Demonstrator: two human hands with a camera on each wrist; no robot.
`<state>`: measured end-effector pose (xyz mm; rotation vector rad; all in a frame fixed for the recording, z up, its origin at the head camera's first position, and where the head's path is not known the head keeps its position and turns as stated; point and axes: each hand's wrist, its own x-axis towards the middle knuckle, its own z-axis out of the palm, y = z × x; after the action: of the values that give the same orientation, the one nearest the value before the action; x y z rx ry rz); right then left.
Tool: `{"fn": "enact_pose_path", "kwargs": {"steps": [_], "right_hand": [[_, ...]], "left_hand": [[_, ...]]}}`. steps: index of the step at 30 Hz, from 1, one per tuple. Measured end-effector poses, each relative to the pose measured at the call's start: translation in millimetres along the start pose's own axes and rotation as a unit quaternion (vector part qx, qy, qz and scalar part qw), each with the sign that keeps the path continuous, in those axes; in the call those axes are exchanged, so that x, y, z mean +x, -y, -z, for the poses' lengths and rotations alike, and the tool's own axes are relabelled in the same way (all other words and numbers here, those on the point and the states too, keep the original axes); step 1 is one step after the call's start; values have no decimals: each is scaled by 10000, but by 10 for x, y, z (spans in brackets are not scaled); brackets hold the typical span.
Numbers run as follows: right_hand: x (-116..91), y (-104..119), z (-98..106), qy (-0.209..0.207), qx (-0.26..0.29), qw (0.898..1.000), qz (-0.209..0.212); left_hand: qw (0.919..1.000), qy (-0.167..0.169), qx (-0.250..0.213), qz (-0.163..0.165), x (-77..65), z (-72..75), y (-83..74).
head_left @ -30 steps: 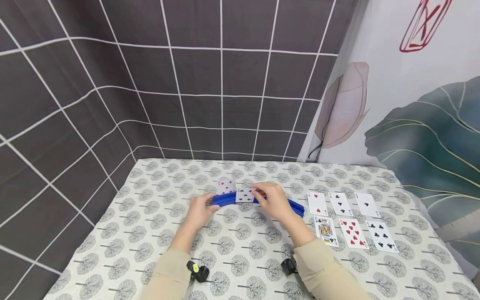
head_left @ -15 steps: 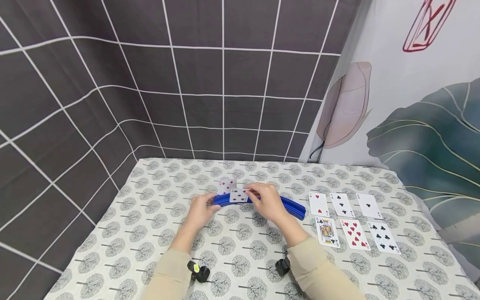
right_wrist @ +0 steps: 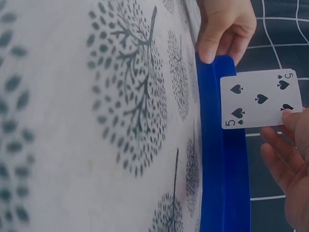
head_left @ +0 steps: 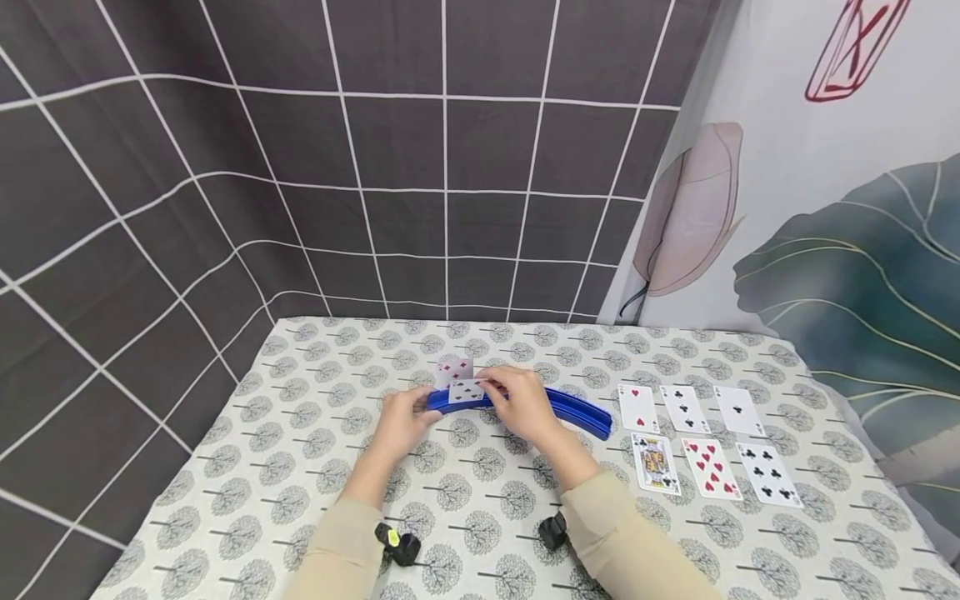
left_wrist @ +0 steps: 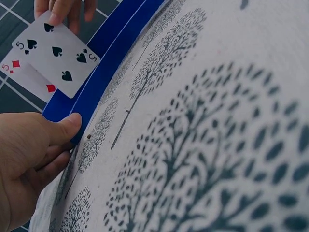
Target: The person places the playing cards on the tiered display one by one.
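Note:
A curved blue playing-card holder [head_left: 581, 414] lies across the middle of the table. My left hand [head_left: 399, 422] grips its left end, the thumb [left_wrist: 67, 128] on the near side. Between thumb and fingers my right hand [head_left: 522, 406] pinches the five of spades [right_wrist: 256, 99] by its right edge. That card's lower edge is at the holder, left of the middle; whether it sits in a groove I cannot tell. Behind it the five of diamonds [left_wrist: 26, 79] stands in the holder near the left end, partly covered by the spade card.
Right of the holder, several cards lie face up in two rows. The back row includes a two of hearts [head_left: 637, 407]; the front row includes a king of clubs [head_left: 655, 463] and a heart card [head_left: 711, 468]. A dark gridded curtain [head_left: 487, 225] hangs behind the tree-patterned tablecloth [head_left: 480, 533].
My right hand has moved left along the holder with the five of spades, bringing it in front of the five of diamonds. The left hand stays on the holder's end.

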<state>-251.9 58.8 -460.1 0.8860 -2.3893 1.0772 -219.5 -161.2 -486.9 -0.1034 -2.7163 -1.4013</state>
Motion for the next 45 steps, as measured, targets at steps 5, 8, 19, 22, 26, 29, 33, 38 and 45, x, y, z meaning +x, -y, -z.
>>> {"fn": "enact_pose_path", "kwargs": {"steps": [5,8,19,22,26,29,33,38,45], "right_hand": [[1,-5,-33,-49,-102,9999,-13],[0,-17,-55,23,-84,9999,-51],[-58,14,-52,387,112,9984,-391],[-85,16,-26,402,224,9977,-494],[-116,-22,8,360,334,9978,-454],[-139,-64,48,346,395,9978,-398],[-171,-120,119,253,371,9985,-310],[-203,-146,234,223,383,9975,-549],[-225,-156,397,161,365,9957,-840]], "left_hand": [[10000,-14,34,-3,9,-26,-14],[10000,-27,48,-25,18,-39,-14],[9999,-23,130,-66,28,-76,-1],[9998,4,173,-42,31,-83,11],[9998,13,188,-49,33,-78,16],[9999,7,160,13,30,-66,23],[9998,-9,190,64,28,-52,44],[9995,-34,287,136,21,-38,44],[9996,-45,245,125,14,-7,13]]}}
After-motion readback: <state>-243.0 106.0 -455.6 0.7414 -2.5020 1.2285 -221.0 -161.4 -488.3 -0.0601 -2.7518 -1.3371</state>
